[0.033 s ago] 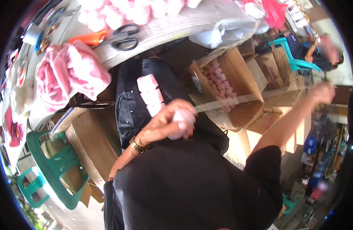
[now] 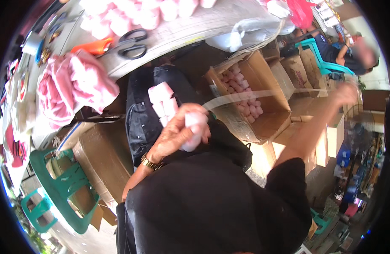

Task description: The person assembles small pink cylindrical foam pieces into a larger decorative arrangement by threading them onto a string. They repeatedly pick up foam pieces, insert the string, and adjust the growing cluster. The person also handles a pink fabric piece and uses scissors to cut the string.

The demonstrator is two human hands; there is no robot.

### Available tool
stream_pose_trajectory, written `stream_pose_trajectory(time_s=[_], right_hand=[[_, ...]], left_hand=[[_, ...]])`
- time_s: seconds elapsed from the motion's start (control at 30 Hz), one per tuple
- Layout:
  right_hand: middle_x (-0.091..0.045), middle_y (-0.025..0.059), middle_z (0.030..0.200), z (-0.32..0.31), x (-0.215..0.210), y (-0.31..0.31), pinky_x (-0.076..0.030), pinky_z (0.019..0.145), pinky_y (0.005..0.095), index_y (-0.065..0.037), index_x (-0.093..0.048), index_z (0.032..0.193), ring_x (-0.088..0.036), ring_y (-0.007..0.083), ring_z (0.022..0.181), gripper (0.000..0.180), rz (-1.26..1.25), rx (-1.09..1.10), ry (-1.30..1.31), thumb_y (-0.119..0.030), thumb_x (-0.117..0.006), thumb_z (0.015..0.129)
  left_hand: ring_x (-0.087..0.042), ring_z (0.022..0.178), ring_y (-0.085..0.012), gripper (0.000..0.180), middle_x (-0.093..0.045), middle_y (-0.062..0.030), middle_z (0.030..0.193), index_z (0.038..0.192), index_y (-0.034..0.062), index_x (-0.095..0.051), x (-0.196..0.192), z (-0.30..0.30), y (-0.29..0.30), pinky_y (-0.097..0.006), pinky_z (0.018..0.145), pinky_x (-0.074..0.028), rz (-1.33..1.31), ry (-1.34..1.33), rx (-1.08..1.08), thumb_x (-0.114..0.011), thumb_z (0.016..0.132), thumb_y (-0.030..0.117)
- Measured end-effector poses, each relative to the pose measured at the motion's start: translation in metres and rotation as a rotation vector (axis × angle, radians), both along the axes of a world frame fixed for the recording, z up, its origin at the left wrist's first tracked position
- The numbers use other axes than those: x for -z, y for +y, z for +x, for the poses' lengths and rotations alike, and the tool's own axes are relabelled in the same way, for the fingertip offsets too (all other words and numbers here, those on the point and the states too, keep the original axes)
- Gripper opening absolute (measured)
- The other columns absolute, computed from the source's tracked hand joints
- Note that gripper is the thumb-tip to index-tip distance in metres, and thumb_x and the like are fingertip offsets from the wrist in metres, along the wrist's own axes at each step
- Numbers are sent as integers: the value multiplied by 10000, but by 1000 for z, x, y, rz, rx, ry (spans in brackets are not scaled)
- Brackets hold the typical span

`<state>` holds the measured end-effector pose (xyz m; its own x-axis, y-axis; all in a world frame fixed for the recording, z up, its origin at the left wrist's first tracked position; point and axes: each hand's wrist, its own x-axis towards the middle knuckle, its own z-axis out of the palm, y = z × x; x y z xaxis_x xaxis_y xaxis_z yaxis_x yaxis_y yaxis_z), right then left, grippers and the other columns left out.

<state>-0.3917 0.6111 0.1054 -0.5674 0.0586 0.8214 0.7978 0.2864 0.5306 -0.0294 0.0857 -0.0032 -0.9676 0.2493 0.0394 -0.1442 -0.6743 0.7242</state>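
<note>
My left hand (image 2: pixel 171 134), with a gold watch at the wrist, is closed around a small pale pink roll (image 2: pixel 196 120) above my lap. From that roll a thin translucent strip (image 2: pixel 256 95) runs out to the right in a loose arc. At its far end my right hand (image 2: pixel 346 94), arm stretched out, is blurred but looks closed on the strip. More pink rolls (image 2: pixel 162 94) sit in a short row on my dark-trousered thigh, just beyond my left hand. Whether they touch that hand is hidden.
Ahead, a table (image 2: pixel 174 36) bears many pink rolls, black-handled scissors (image 2: pixel 133 43), an orange item (image 2: pixel 92 45) and pink cloth (image 2: pixel 74 86). An open carton (image 2: pixel 265 80) with pink rolls stands right. Left are a carton (image 2: pixel 104 158) and green chair (image 2: pixel 70 188). A person (image 2: pixel 349 53) sits far right.
My right hand has shifted slightly inward and up. The strip, nearly straight before, now bends in an arc. My left hand still holds the roll, moved a little left.
</note>
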Motion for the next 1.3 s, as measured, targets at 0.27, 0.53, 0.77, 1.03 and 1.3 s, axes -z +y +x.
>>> stream_pose_trajectory(time_s=[0.27, 0.53, 0.77, 1.03, 1.3], right_hand=[[-654, 235, 939, 69, 318, -221, -500, 775, 489, -30, -656, 926, -626, 405, 918, 206, -1374, -796, -895, -171, -591, 790], [-637, 221, 1010, 83, 399, -238, -494, 776, 461, -14, -598, 1064, -612, 380, 929, 279, -1398, -753, -1148, -178, -593, 839], [-614, 184, 939, 57, 420, -239, -480, 719, 439, -11, -596, 1055, -591, 339, 854, 281, -1441, -592, -1191, -207, -581, 855], [-588, 143, 858, 56, 435, -236, -464, 653, 414, -7, -592, 1045, -566, 292, 769, 291, -1547, -549, -1164, -240, -567, 873], [-563, 101, 777, 46, 447, -236, -449, 588, 389, -3, -589, 1035, -541, 245, 683, 308, -1678, -540, -1116, -273, -554, 892]], left_hand=[[-624, 678, -133, 402, -635, -83, 796, 1339, 67, -471, 11, -22, -15, -295, 640, -515, -1086, -164, -243, -561, 949, 108], [-664, 712, -143, 252, -679, -74, 783, 1182, 49, -596, 20, -27, -24, -290, 677, -532, -1023, -317, -152, -493, 987, 171], [-659, 709, -154, 262, -671, -63, 796, 1186, 53, -599, 20, -29, -34, -295, 673, -529, -953, -336, -95, -472, 991, 173], [-660, 747, -159, 271, -671, -56, 783, 1184, 68, -595, 33, -25, -34, -309, 714, -530, -894, -289, -89, -440, 1006, 202], [-673, 722, -213, 278, -658, -67, 721, 1132, 36, -584, 37, -26, -32, -336, 684, -526, -896, -242, -135, -428, 998, 223]])
